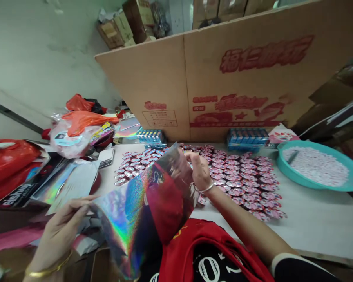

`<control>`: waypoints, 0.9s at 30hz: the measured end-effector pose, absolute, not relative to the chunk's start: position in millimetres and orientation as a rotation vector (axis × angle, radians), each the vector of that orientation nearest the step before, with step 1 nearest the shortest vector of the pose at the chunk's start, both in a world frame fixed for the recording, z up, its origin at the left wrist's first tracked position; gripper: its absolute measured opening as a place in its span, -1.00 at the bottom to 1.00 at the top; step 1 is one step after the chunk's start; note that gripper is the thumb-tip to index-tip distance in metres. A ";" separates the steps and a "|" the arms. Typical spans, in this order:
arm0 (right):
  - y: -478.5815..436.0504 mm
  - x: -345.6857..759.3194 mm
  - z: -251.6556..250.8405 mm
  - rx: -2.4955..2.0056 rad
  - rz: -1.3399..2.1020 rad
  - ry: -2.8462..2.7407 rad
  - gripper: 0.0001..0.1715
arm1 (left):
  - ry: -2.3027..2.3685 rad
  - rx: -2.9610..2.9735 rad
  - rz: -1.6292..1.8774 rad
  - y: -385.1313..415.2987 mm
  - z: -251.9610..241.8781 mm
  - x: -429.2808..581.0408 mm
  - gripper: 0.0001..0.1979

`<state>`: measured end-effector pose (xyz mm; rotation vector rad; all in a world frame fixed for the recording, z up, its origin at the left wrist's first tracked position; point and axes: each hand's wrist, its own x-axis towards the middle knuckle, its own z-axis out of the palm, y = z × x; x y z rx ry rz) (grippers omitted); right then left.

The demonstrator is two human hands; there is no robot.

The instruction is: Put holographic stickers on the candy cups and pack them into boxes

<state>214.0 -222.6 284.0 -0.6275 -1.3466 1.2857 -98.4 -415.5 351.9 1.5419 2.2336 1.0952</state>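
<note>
A shiny rainbow holographic sheet (126, 207) is stretched at a slant between my two hands, above the near edge of the table. My left hand (61, 227) pinches its left corner between thumb and fingers. At the upper right edge, my right hand (199, 170) has its fingers closed on the sheet, the tips partly hidden. Behind it, rows of small pink, shiny-topped packs (235, 182) cover the middle of the white table (317, 227). The sheet hides some of these packs and reflects red and dark clothing.
A large cardboard panel (211, 78) stands along the back. Blue packs in clear wrap (247, 138) sit against it. On the right, a turquoise basin (314, 183) holds many small whitish pieces. Plastic bags (82, 121), a white scale-like device (106, 157) and loose sheets crowd the left.
</note>
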 end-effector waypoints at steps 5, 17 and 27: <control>-223.3 251.2 294.2 -0.751 0.855 -1.566 -0.59 | 2.127 1.626 0.854 -359.7 305.8 -81.3 -0.66; -129.7 314.2 425.3 -0.334 0.379 -2.220 -0.59 | 1.107 2.544 1.405 -180.6 416.9 84.8 -0.12; -124.4 345.5 384.7 -0.559 0.543 -2.406 -0.60 | 0.964 2.363 1.161 -171.4 388.8 108.1 -0.68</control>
